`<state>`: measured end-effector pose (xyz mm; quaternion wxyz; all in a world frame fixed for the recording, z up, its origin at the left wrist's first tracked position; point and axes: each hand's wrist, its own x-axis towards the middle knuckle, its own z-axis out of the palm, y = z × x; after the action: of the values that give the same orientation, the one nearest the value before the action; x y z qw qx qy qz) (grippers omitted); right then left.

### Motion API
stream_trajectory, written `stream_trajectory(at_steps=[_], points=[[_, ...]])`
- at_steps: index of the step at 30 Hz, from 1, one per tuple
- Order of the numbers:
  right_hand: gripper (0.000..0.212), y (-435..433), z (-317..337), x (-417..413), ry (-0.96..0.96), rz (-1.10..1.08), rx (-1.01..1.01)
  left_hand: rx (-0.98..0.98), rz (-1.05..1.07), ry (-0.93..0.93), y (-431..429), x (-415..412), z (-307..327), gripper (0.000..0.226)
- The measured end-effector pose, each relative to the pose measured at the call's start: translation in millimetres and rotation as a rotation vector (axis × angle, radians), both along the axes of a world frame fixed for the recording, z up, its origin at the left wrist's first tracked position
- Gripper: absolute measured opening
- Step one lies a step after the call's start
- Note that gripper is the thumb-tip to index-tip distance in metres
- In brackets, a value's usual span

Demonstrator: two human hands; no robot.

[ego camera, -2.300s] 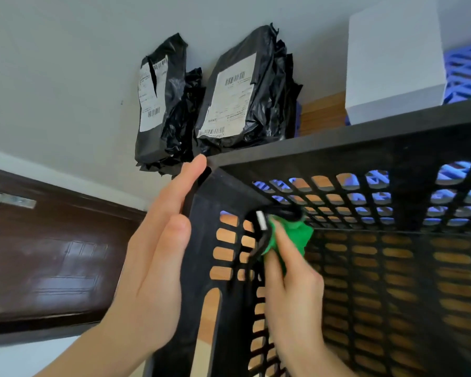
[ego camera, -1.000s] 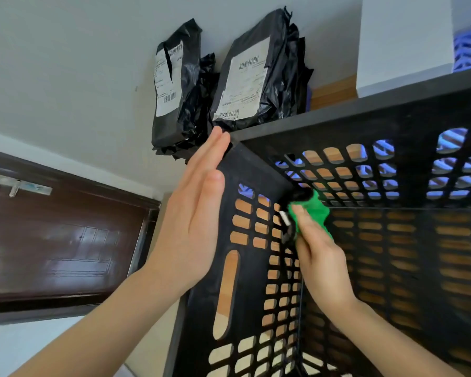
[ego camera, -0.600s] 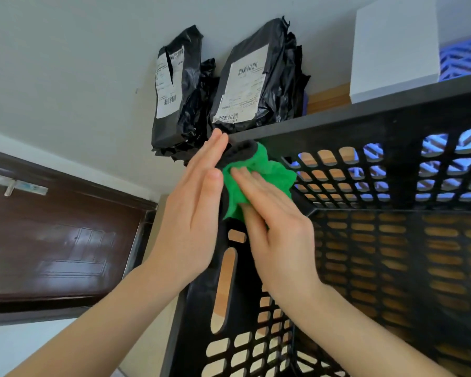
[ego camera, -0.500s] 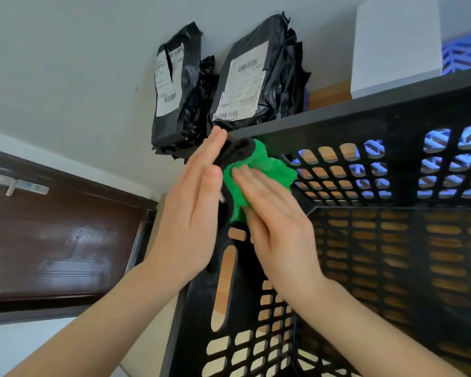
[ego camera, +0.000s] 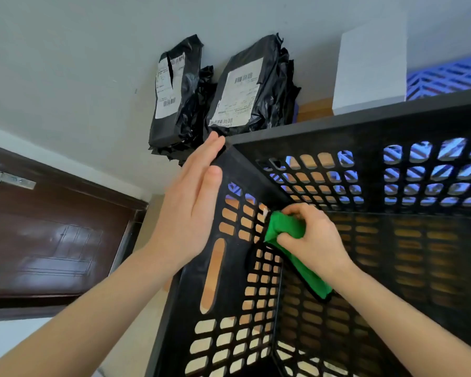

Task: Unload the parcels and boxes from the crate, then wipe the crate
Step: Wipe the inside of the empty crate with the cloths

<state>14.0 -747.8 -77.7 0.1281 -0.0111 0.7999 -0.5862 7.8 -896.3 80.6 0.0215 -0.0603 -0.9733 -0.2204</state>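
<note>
The black slotted crate (ego camera: 365,123) fills the right and near part of the view, and we look down into it from above. Inside it show only the right hand (ego camera: 313,238) and a green cloth (ego camera: 283,229). Its walls and floor are bare plastic, with a wooden worktop (ego camera: 314,108) visible through the slots.

The right hand's fingers are curled and clamped on the bunched cloth, holding it against the inner far-left corner, partway down the wall. A loose tail of cloth hangs down below the wrist.

The left hand (ego camera: 191,213) lies flat on the outer face of the left wall. Its fingers are straight and together, with the tips at the rim of the far-left corner.

Outside the crate, just beyond that corner, two black parcels (ego camera: 250,91) with white labels lean side by side against the wall. To their right stands a white box (ego camera: 370,69), and a blue crate (ego camera: 446,80) is further right. A dark brown door (ego camera: 52,240) is at the left.
</note>
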Motion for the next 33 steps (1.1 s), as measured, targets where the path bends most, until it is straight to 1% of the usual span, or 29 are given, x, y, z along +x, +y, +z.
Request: stream_trajectory(at_steps=[3, 5, 7, 9, 12, 13, 15, 16, 18, 20, 22, 24, 26, 27, 29, 30, 31, 33], points=[[0.036, 11.3, 18.1, -1.7, -0.038, 0.044, -0.055, -0.006, -0.002, 0.0, 0.2, 0.5, 1.2, 0.048], [0.029, 15.0, 26.1, -1.0, -0.038, 0.05, -0.026, 0.001, -0.003, -0.003, -0.7, 0.2, -0.1, 0.048], [0.027, 17.8, 36.2, 2.5, -0.038, 0.061, 0.04, 0.005, -0.006, 0.003, -0.8, -0.2, -0.1, 0.048], [0.026, 17.9, 47.2, 7.1, -0.001, 0.08, 0.176, -0.006, -0.008, 0.009, -0.5, -0.5, 0.3, 0.047], [0.031, 10.1, 57.8, 10.5, 0.149, 0.113, 0.495, -0.012, -0.012, 0.012, 0.5, 0.4, 0.9, 0.045], [0.036, 6.2, 60.1, 10.1, 0.193, 0.112, 0.567, -0.017, -0.011, 0.012, 1.2, 0.4, 1.0, 0.046], [0.048, -2.1, 64.1, 6.5, 0.216, 0.101, 0.619, -0.028, -0.011, 0.012, 2.0, 0.4, 1.2, 0.048], [0.051, -6.5, 65.5, 4.1, 0.202, 0.096, 0.608, -0.029, -0.012, 0.015, 1.9, 0.1, 1.2, 0.048], [0.046, -15.3, 66.7, 1.8, 0.154, 0.085, 0.496, -0.029, -0.017, 0.021, 1.4, -0.1, 1.2, 0.048], [0.037, -21.4, 67.0, 6.0, 0.13, 0.059, 0.295, -0.032, -0.024, 0.027, 0.7, -0.5, 0.6, 0.048], [0.037, -22.6, 64.1, 14.7, 0.158, 0.019, 0.083, -0.024, -0.029, 0.032, 0.0, -1.2, 0.3, 0.048], [0.046, -17.9, 61.4, 26.7, 0.168, 0.059, -0.114, 0.0, -0.032, 0.032, -0.3, -1.7, 0.4, 0.047], [0.062, -9.8, 60.4, 39.8, 0.174, 0.19, -0.332, 0.018, -0.033, 0.037, -1.1, -2.4, 0.3, 0.046], [0.071, -6.2, 59.4, 45.7, 0.192, 0.267, -0.403, 0.025, -0.032, 0.041, -1.5, -2.7, 0.3, 0.046], [0.086, -2.4, 52.3, 52.3, 0.25, 0.367, -0.422, 0.039, -0.035, 0.046, -2.3, -3.6, -0.4, 0.045], [0.091, -2.7, 48.2, 52.6, 0.275, 0.36, -0.398, 0.047, -0.035, 0.044, -2.6, -3.9, -0.7, 0.045], [0.087, -4.8, 44.8, 51.3, 0.308, 0.308, -0.363, 0.058, -0.034, 0.041, -2.5, -3.8, -0.4, 0.045], [0.063, -12.0, 38.8, 46.8, 0.397, 0.152, -0.285, 0.081, -0.036, 0.039, -2.6, -3.4, -0.4, 0.045]])
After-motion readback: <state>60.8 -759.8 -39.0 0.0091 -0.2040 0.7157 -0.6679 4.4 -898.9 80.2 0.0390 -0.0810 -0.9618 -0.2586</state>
